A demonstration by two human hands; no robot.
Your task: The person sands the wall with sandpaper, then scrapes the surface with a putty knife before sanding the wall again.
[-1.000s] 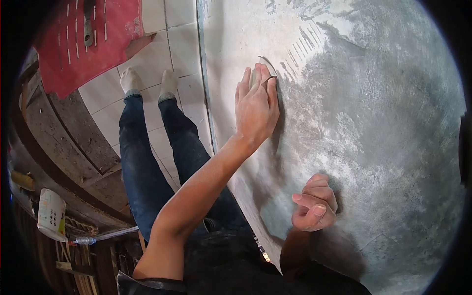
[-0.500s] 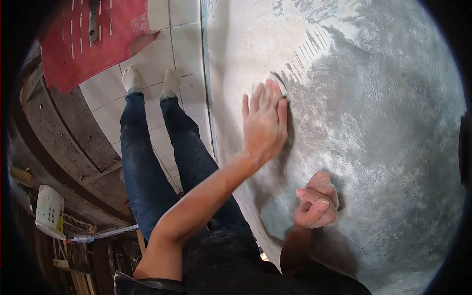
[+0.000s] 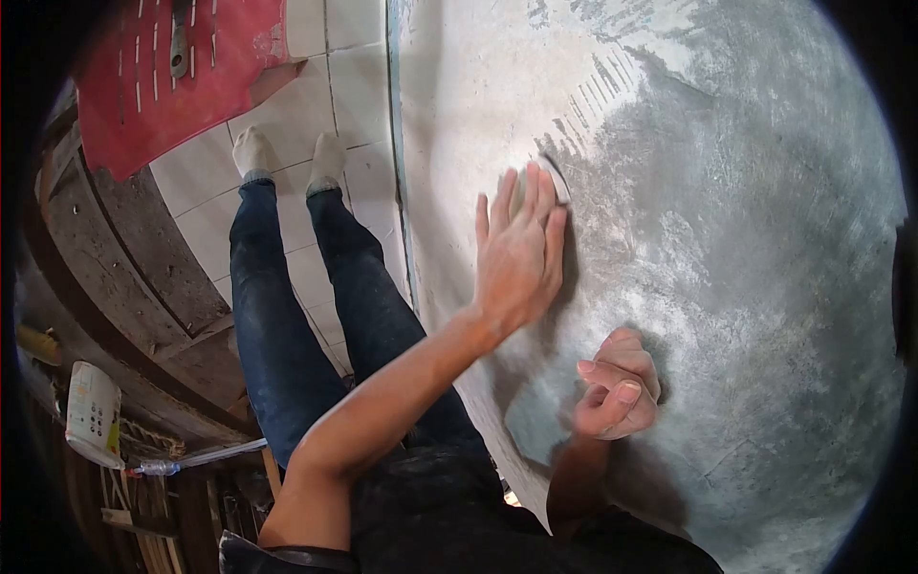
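Observation:
My left hand [image 3: 519, 251] presses palm down on a pale surface [image 3: 478, 105], its fingers over a thin object with a white face and dark edge [image 3: 556, 180]. Most of that object is hidden beneath the fingers, so its full shape cannot be made out. Lower and to the right, my right hand [image 3: 619, 385] is curled up, thumb over the bent fingers, close to or resting on the grey part of the surface [image 3: 755, 316]. Nothing shows between its fingers. Short comb-like streaks mark the surface above my left hand.
On the upper left, a red slotted plastic seat [image 3: 182, 86] bears a dark flat tool [image 3: 179, 53]. My feet stand on white floor tiles [image 3: 287, 110]. Brown wooden boards [image 3: 124, 249], a white container [image 3: 94, 411] and a clear bottle [image 3: 158, 469] are at the left.
My left hand has slid slightly down and to the right along the surface with the thin object. My right hand keeps its curled pose in about the same place.

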